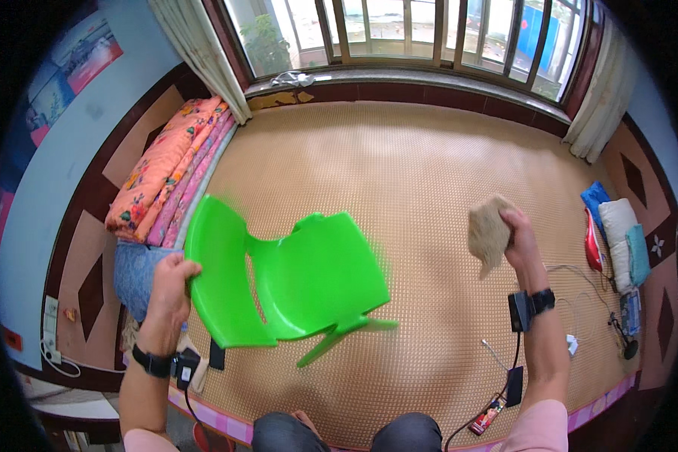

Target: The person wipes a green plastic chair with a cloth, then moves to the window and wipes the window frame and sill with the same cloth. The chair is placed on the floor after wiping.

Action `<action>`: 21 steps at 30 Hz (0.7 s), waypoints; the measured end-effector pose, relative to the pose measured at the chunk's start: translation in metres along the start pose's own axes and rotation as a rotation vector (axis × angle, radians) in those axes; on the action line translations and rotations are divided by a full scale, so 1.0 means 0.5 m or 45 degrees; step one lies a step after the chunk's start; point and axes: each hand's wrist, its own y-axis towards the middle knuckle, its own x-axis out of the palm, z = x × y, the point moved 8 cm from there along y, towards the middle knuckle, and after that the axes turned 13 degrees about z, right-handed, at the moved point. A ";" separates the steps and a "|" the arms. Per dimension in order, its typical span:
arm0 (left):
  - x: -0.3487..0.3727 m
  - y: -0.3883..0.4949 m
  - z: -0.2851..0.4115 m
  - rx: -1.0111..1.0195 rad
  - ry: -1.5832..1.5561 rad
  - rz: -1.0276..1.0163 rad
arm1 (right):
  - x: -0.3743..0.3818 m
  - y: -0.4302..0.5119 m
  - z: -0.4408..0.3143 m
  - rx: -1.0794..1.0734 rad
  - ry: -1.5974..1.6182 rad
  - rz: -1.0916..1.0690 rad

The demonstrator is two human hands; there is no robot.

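Observation:
My left hand [172, 285] grips the top edge of the backrest of a small green plastic chair [322, 271]. The chair is tilted, its seat facing me and its backrest to the left, with a leg showing below. Out to the right, apart from the chair, my right hand [520, 234] is closed on a crumpled beige cloth [487, 229]. Each wrist wears a dark band with a small black device and a cable. Under both lies a woven tan mat [418, 169].
Folded floral quilts [166, 164] are stacked at the left wall. Rolled textiles [618, 237] and a red object [593, 243] lie at the right wall, near loose cables. A black power bank or phone [514, 386] lies near my right forearm. Windows and curtains stand beyond the mat.

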 end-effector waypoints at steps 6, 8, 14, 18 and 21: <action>-0.155 0.031 -0.022 -0.243 0.026 0.214 | -0.021 -0.102 -0.045 0.197 -0.095 0.203; -0.197 0.034 -0.033 -0.291 0.106 0.184 | 0.005 -0.132 -0.051 0.284 -0.061 0.183; -0.265 -0.027 -0.032 -0.709 0.295 0.060 | 0.152 -0.223 -0.054 0.497 0.020 0.026; -0.304 -0.005 0.111 -0.589 0.426 0.153 | 0.255 -0.320 -0.075 0.823 0.025 0.173; -0.330 0.041 0.232 -0.626 0.240 0.036 | 0.332 -0.395 -0.151 1.008 0.029 0.194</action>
